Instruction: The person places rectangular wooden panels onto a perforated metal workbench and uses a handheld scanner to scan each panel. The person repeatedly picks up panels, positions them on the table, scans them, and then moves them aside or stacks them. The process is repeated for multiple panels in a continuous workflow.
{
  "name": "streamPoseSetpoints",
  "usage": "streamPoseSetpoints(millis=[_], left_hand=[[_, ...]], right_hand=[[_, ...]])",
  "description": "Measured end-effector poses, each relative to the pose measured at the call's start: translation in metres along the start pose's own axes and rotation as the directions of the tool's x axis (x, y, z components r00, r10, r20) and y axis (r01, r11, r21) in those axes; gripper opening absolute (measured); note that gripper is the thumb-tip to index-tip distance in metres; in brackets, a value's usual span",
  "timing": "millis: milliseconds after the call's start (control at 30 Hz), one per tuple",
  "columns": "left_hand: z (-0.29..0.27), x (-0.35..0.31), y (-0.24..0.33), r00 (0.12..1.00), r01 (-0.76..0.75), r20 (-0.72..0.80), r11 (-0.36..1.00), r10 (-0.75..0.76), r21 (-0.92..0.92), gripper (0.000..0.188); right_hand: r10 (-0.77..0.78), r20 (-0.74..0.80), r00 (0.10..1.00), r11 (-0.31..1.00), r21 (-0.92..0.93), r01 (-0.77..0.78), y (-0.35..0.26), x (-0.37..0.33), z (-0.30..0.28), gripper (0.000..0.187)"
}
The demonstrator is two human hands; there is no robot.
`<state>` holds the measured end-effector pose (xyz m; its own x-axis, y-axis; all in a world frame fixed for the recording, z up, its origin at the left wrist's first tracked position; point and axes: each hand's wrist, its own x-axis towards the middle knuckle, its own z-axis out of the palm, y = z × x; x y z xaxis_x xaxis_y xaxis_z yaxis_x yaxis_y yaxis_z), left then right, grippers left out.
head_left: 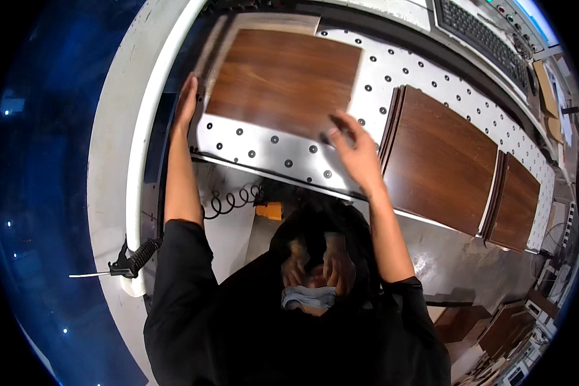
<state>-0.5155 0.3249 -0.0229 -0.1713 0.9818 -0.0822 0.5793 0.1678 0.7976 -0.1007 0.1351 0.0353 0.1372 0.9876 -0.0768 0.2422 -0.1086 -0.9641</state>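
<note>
A brown wood-grain panel (286, 80) lies flat on a white table (222, 138) studded with small black round pads. Along its left side my left hand (186, 106) is held on edge with the fingers stretched out; whether it touches the panel I cannot tell. At the panel's near right corner is my right hand (357, 148), thumb and fingers apart, slightly blurred, with nothing seen in it. A paler board edge (280, 22) shows beyond the panel's far side.
Stacked brown panels (441, 161) lie to the right, with a narrower stack (518, 202) beyond them. A white rail (149, 122) curves along the left. A keyboard (486, 45) sits at the far right. A black coiled cord (231, 199) hangs below the table's front edge.
</note>
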Motion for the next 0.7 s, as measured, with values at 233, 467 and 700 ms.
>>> streamPoseSetpoints(millis=[233, 467, 700], left_hand=[[0.087, -0.099, -0.011, 0.948, 0.175, -0.304, 0.955, -0.097, 0.239, 0.116], [0.105, -0.070, 0.018, 0.980, 0.156, -0.170, 0.928, -0.103, 0.339, 0.126], [0.097, -0.007, 0.007, 0.979, 0.175, -0.163, 0.925, -0.126, 0.338, 0.141]], right_hand=[[-0.245, 0.219, 0.944, 0.807, -0.493, 0.324, 0.045, -0.056, 0.040, 0.050], [-0.309, 0.242, 0.920, 0.752, -0.530, 0.392, 0.066, -0.055, 0.039, 0.052], [-0.326, 0.247, 0.913, 0.750, -0.520, 0.408, 0.067, -0.053, 0.038, 0.051]])
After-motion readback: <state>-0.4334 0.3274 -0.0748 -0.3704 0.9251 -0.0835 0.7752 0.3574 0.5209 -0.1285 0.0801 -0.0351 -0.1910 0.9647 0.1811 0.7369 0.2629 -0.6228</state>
